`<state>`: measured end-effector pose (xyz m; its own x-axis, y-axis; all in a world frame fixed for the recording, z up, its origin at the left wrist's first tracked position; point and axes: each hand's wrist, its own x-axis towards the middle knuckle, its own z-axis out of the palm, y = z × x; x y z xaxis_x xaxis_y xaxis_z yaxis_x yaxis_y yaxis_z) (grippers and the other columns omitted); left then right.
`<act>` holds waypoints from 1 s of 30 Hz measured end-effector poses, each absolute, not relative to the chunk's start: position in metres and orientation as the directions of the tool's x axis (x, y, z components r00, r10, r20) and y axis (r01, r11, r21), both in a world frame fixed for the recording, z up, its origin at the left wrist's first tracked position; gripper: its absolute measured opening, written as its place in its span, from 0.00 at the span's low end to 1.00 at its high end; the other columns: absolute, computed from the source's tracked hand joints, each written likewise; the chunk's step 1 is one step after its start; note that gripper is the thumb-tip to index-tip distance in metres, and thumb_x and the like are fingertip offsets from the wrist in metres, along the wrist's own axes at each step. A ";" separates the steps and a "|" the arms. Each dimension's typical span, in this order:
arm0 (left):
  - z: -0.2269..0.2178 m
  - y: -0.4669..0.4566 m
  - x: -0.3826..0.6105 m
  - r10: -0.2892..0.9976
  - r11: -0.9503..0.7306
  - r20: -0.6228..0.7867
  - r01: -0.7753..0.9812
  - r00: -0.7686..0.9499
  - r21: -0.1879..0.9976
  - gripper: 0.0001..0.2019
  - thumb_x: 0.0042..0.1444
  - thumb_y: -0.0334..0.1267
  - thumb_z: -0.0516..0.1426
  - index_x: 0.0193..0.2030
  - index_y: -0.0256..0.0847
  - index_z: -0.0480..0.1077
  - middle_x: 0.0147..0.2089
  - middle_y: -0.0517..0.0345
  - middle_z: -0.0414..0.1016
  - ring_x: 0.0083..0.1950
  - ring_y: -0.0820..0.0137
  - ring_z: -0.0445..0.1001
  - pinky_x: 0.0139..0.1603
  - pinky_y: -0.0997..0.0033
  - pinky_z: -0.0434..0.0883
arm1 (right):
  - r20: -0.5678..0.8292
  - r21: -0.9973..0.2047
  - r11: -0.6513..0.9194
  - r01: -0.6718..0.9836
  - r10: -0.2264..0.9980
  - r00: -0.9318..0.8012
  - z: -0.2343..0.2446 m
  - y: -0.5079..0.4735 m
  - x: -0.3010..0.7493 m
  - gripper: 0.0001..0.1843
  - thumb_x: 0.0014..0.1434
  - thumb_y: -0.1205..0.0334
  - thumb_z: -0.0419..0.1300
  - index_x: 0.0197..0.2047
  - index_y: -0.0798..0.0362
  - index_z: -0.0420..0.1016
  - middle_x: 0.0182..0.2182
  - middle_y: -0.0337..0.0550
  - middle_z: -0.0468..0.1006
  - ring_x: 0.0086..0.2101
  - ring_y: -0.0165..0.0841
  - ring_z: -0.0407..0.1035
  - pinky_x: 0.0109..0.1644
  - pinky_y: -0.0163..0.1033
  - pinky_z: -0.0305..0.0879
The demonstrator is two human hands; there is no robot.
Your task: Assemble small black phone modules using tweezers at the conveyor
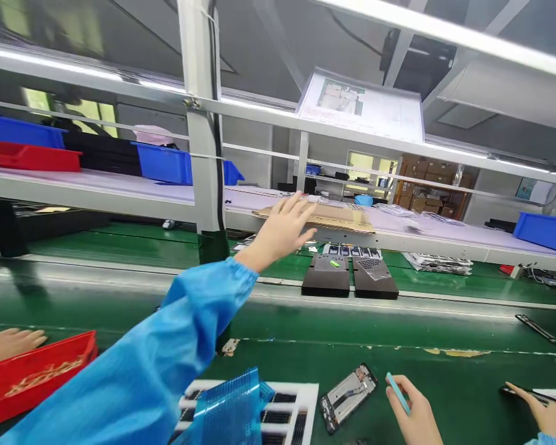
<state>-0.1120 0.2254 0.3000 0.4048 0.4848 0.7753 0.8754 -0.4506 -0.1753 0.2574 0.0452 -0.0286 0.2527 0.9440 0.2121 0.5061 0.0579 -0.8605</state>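
My left hand (285, 228), in a blue sleeve, reaches up to the shelf with its fingers spread. It is in front of a flat brown piece of cardboard (338, 217); whether it touches is unclear. My right hand (414, 411), low in the view, pinches a flat light-blue stick (398, 394). Left of it, an opened phone body (349, 397) lies on the green bench (278, 355). A white slotted tray (308, 408) holds dark strips, with blue perforated film (231, 408) lying over it.
Two black boxes (327, 284) stand below the shelf (445, 238). At far left, another person's hand (16, 343) is by a red bin (37, 377). At far right, another person's hand (544, 414) holds a dark slender tool. A metal post (204, 123) rises left of my hand.
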 end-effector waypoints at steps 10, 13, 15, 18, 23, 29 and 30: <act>0.319 0.218 -0.023 0.497 -0.618 0.673 0.768 0.547 -0.168 0.22 0.77 0.55 0.58 0.66 0.43 0.79 0.61 0.43 0.85 0.62 0.52 0.82 0.65 0.52 0.76 | 0.286 -0.871 0.172 0.460 0.939 0.189 0.061 0.021 0.271 0.35 0.67 0.25 0.62 0.54 0.48 0.87 0.47 0.50 0.88 0.47 0.47 0.83 0.52 0.40 0.78; 0.339 0.204 -0.044 0.488 -0.659 0.654 0.735 0.578 -0.158 0.36 0.70 0.68 0.60 0.76 0.48 0.73 0.73 0.44 0.78 0.72 0.45 0.75 0.71 0.47 0.71 | 0.316 -0.862 0.213 0.460 0.936 0.157 0.084 0.031 0.262 0.33 0.67 0.28 0.64 0.55 0.48 0.87 0.45 0.49 0.88 0.45 0.45 0.82 0.47 0.39 0.78; 0.346 0.203 -0.068 0.519 -0.669 0.606 0.728 0.603 -0.150 0.44 0.62 0.72 0.64 0.76 0.47 0.73 0.76 0.43 0.75 0.75 0.40 0.72 0.72 0.44 0.70 | 0.354 -0.864 0.246 0.440 0.918 0.181 0.099 0.035 0.255 0.33 0.67 0.29 0.65 0.55 0.49 0.87 0.39 0.47 0.86 0.37 0.40 0.78 0.39 0.38 0.73; 0.339 0.209 -0.088 0.556 -0.691 0.525 0.709 0.645 -0.140 0.34 0.66 0.63 0.63 0.73 0.48 0.75 0.74 0.48 0.79 0.72 0.47 0.76 0.68 0.52 0.73 | 0.447 -0.879 0.375 0.293 0.862 0.238 0.128 0.046 0.240 0.32 0.67 0.31 0.67 0.54 0.52 0.86 0.33 0.42 0.80 0.25 0.29 0.61 0.29 0.36 0.61; 0.310 0.206 -0.053 0.560 -0.643 0.583 0.753 0.588 -0.142 0.21 0.74 0.38 0.55 0.69 0.41 0.76 0.65 0.42 0.82 0.65 0.50 0.79 0.64 0.52 0.72 | 0.465 -0.885 0.459 0.078 0.864 0.194 0.178 0.082 0.207 0.35 0.64 0.30 0.69 0.57 0.53 0.83 0.33 0.39 0.78 0.22 0.25 0.52 0.23 0.35 0.52; 0.301 0.169 0.017 0.484 -0.657 0.639 0.730 0.598 -0.186 0.16 0.72 0.44 0.63 0.60 0.37 0.80 0.60 0.37 0.79 0.65 0.45 0.74 0.66 0.45 0.69 | 0.462 -0.867 0.486 -0.111 0.867 0.189 0.217 0.119 0.179 0.37 0.58 0.24 0.69 0.50 0.50 0.79 0.27 0.34 0.75 0.18 0.21 0.45 0.19 0.34 0.40; 0.303 0.165 0.020 0.465 -0.682 0.629 0.705 0.623 -0.194 0.16 0.72 0.45 0.64 0.60 0.39 0.81 0.61 0.38 0.79 0.65 0.47 0.74 0.66 0.47 0.70 | 0.467 -0.857 0.499 -0.132 0.858 0.213 0.222 0.121 0.179 0.35 0.58 0.25 0.70 0.47 0.50 0.78 0.23 0.31 0.70 0.17 0.21 0.44 0.19 0.34 0.39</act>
<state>0.0205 0.1648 0.3032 0.6225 0.4650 0.6294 0.7053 -0.6819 -0.1939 0.1788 0.1214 0.2220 0.2126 0.8582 0.4672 -0.1321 0.4990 -0.8565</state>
